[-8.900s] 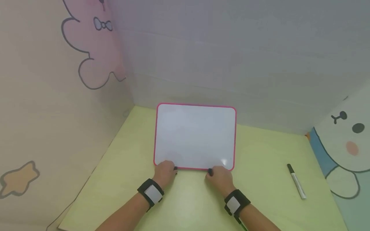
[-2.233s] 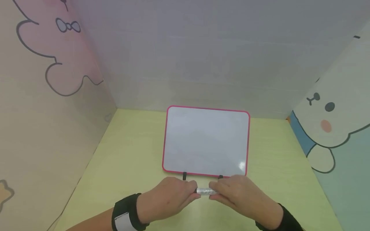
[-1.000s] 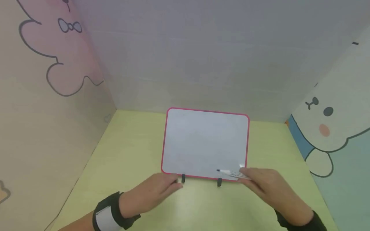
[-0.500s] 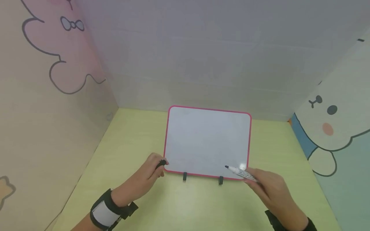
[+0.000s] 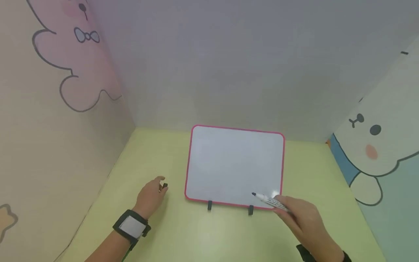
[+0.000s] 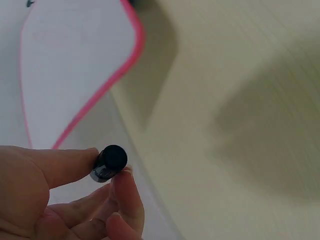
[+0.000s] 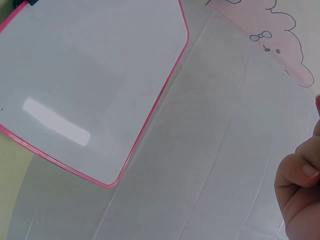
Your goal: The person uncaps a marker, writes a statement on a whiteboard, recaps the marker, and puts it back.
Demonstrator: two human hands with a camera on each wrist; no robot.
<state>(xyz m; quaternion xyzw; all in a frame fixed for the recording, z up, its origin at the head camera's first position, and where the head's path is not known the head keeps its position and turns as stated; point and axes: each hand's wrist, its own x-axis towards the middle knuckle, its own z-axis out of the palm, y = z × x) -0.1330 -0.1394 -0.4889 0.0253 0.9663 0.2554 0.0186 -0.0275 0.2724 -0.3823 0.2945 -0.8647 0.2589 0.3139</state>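
Note:
My right hand (image 5: 302, 218) holds a white marker (image 5: 270, 201), its dark tip bare and pointing left in front of the whiteboard's lower right part. The pink-edged whiteboard (image 5: 234, 165) leans upright on two small black feet, and its face bears no visible writing. Left of the board, my left hand (image 5: 150, 196) pinches a black marker cap (image 6: 111, 159) between thumb and fingers, just above the table. The right wrist view shows curled fingers (image 7: 305, 180) at its right edge; the marker is out of that view.
A pale yellow table (image 5: 209, 236) lies under everything. Behind it rises a grey wall (image 5: 229, 72), with cartoon-printed side walls at left and right. The board's black feet (image 5: 250, 210) stick out in front of its lower edge.
The marker, first lying capped at the table's right, came between both hands and was uncapped. Since then my left hand has moved left with the cap, while the right stays near the board's lower right.

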